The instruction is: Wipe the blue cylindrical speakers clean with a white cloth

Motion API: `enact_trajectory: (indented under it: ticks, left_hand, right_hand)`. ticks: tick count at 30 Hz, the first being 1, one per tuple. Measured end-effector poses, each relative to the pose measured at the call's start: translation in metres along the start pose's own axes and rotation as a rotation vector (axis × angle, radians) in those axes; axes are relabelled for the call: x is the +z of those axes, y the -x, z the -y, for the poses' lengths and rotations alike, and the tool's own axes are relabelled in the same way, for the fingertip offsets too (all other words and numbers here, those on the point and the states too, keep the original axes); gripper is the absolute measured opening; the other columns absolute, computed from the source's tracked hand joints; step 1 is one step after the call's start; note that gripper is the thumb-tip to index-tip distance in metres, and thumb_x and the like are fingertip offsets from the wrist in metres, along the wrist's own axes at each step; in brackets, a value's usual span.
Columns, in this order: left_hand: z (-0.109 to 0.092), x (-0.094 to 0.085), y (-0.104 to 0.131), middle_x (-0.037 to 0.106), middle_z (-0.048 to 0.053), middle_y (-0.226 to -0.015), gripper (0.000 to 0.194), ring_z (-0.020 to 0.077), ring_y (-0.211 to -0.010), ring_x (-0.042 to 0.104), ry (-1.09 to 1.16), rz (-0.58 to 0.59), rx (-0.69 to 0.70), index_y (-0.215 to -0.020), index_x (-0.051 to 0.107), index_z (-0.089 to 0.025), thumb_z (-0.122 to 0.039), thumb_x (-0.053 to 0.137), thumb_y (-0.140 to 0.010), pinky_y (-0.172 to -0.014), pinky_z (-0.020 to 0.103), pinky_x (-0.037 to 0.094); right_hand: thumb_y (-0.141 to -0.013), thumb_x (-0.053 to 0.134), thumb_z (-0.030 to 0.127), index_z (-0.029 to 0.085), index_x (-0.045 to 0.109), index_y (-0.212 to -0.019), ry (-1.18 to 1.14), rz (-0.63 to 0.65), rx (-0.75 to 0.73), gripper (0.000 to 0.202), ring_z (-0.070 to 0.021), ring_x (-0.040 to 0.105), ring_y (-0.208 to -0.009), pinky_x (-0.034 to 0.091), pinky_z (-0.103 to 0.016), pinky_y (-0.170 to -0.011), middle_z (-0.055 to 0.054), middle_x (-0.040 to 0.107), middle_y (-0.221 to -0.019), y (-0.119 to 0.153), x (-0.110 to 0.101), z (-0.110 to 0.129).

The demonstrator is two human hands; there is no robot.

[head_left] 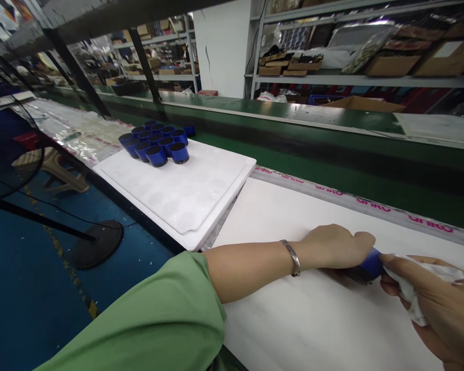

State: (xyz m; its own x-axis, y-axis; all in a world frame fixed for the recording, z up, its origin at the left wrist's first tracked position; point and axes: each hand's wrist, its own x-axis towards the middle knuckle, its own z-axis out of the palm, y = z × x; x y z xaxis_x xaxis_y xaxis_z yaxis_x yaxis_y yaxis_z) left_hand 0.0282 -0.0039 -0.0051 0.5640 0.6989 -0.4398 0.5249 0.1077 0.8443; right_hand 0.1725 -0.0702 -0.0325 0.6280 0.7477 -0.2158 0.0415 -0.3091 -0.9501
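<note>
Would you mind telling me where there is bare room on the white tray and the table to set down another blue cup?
The white tray is bare across its near and right part; only its far left corner is crowded with blue cups. The white table is bare between the tray and the left hand, which holds a blue cup; the right hand holds a white cloth.

A factory packing line: a long green conveyor ran past a white worktable, a foam tray carried blue cups, and steel shelves behind held cardboard boxes.
</note>
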Motion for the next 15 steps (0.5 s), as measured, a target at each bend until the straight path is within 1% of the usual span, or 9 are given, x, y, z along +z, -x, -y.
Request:
enact_trajectory:
  ticks: [4,7,11,13,15]
  left_hand:
    - [0.001,0.001,-0.001,0.062,0.009,-0.076,0.042,0.0193,-0.065,0.055,0.000,-0.001,-0.004,-0.081,0.054,-0.018,-0.052,0.030,-0.082,-0.061,0.032,0.045]
    - [0.001,0.001,-0.003,0.062,0.009,-0.076,0.041,0.0198,-0.066,0.056,-0.013,-0.002,-0.001,-0.079,0.054,-0.018,-0.051,0.030,-0.082,-0.061,0.033,0.045]
    - [0.000,0.001,-0.003,0.062,0.009,-0.076,0.041,0.0198,-0.065,0.057,-0.006,0.000,0.003,-0.078,0.052,-0.018,-0.051,0.030,-0.082,-0.061,0.032,0.045]
    - [0.000,0.001,-0.003,0.062,0.008,-0.075,0.040,0.0196,-0.065,0.057,-0.012,0.006,0.004,-0.077,0.052,-0.018,-0.051,0.029,-0.082,-0.061,0.032,0.046]
    - [0.001,0.002,-0.003,0.062,0.008,-0.075,0.039,0.0195,-0.065,0.056,-0.007,0.002,0.000,-0.076,0.051,-0.018,-0.051,0.029,-0.082,-0.062,0.033,0.046]
  right_hand:
    - [-0.038,0.088,0.036,0.019,0.062,-0.067,-0.019,-0.017,0.011,0.042,-0.0217,0.049,-0.051,0.034,-0.028,-0.034,-0.009,0.053,-0.060,-0.001,-0.002,-0.001]
    - [-0.040,0.089,0.038,0.020,0.063,-0.071,-0.019,-0.034,0.000,0.044,-0.0225,0.051,-0.052,0.034,-0.029,-0.034,-0.008,0.055,-0.061,-0.003,-0.003,-0.005]
    - [-0.046,0.088,0.038,0.021,0.062,-0.075,-0.019,0.009,-0.006,0.042,-0.0219,0.048,-0.049,0.030,-0.029,-0.031,-0.006,0.051,-0.058,-0.006,-0.005,-0.013]
    - [-0.051,0.085,0.040,0.022,0.063,-0.080,-0.015,0.020,-0.016,0.041,-0.0236,0.051,-0.052,0.033,-0.031,-0.032,-0.007,0.054,-0.063,-0.006,-0.008,-0.017]
    - [-0.055,0.083,0.044,0.023,0.063,-0.086,-0.015,0.012,-0.034,0.042,-0.0266,0.055,-0.058,0.040,-0.034,-0.035,-0.009,0.058,-0.072,-0.008,-0.011,-0.020]
